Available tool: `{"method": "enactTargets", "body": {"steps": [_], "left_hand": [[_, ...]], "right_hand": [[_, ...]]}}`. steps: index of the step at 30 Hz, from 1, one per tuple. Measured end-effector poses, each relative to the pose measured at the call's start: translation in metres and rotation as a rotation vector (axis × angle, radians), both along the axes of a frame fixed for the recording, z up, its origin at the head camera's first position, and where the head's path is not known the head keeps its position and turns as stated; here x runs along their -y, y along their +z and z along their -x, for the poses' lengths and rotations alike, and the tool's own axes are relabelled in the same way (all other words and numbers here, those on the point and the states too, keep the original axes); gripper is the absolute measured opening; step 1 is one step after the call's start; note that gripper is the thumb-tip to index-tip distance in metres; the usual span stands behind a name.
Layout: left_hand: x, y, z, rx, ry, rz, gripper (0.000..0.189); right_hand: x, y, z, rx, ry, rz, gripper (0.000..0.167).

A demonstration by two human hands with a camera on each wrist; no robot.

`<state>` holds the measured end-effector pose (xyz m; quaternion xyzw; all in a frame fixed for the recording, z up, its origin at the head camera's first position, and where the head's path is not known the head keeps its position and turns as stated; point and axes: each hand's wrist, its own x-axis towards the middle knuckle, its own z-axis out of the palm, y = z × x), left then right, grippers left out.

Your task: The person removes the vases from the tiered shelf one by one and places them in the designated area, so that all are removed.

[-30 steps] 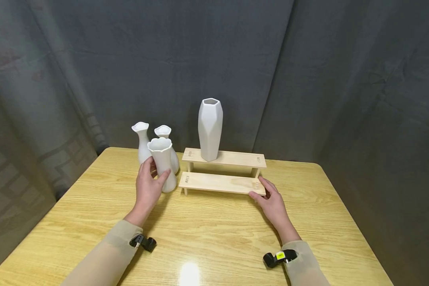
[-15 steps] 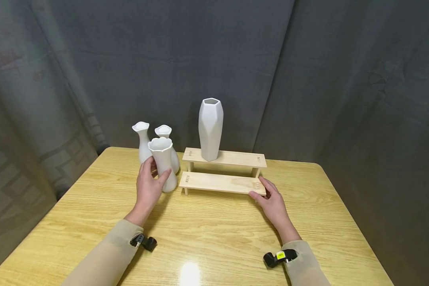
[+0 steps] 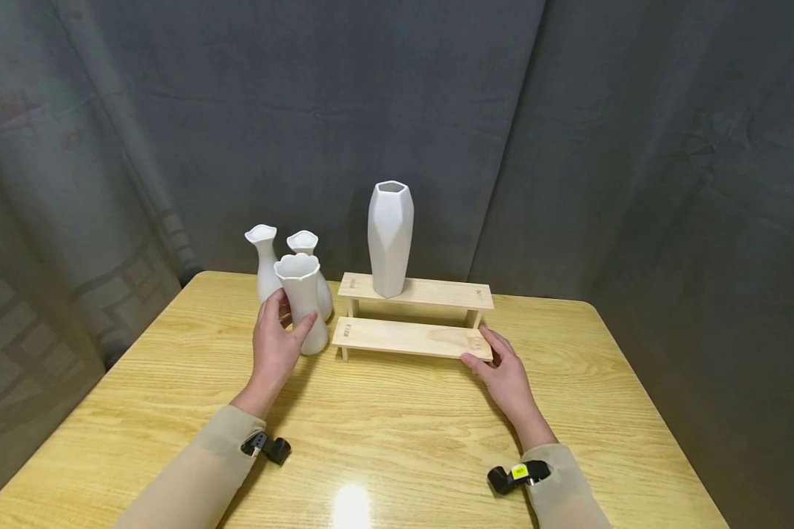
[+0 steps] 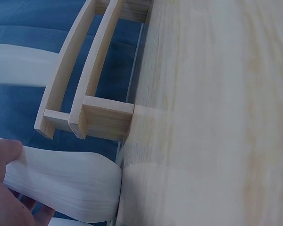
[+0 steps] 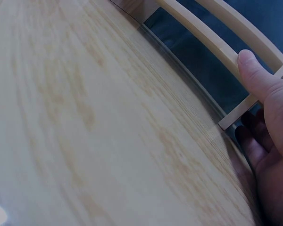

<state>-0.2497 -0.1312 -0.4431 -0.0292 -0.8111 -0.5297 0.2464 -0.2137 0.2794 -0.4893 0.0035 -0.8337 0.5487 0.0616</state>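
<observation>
My left hand [image 3: 278, 351] holds a white vase [image 3: 301, 294] with a scalloped rim around its waist. In the left wrist view the thumb lies along this vase [image 4: 70, 183], whose base meets the table. At the right end of a two-tier wooden stand [image 3: 410, 338], my right hand [image 3: 508, 378] grips the lower board. Its thumb [image 5: 252, 70] presses the board's front edge in the right wrist view, the other fingers being around the end and partly hidden. A tall faceted white vase [image 3: 390, 242] stands upright on the upper board, left of its middle.
Two more white vases with wavy rims, a left one [image 3: 265, 257] and a right one [image 3: 324, 297], stand behind the held vase and are partly covered by it. The wooden table [image 3: 397, 419] ends at the back before a dark grey curtain [image 3: 304, 110].
</observation>
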Motion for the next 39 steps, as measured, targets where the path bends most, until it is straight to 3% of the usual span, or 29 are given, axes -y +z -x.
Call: {"method": "enactTargets", "body": {"steps": [8,20,39], "left_hand": [[0.0,-0.001,0.001,-0.008,-0.002,-0.001,0.066],[-0.001,0.002,-0.002,-0.039,-0.005,-0.003,0.084],[0.003,0.027,-0.008,-0.12,0.066,0.025,0.09]], "right_hand": [[-0.001,-0.001,0.001,0.004,0.002,0.005,0.084],[-0.001,-0.002,0.001,0.001,0.007,0.009,0.085],[-0.001,-0.001,0.0,-0.016,0.013,0.024,0.085]]}}
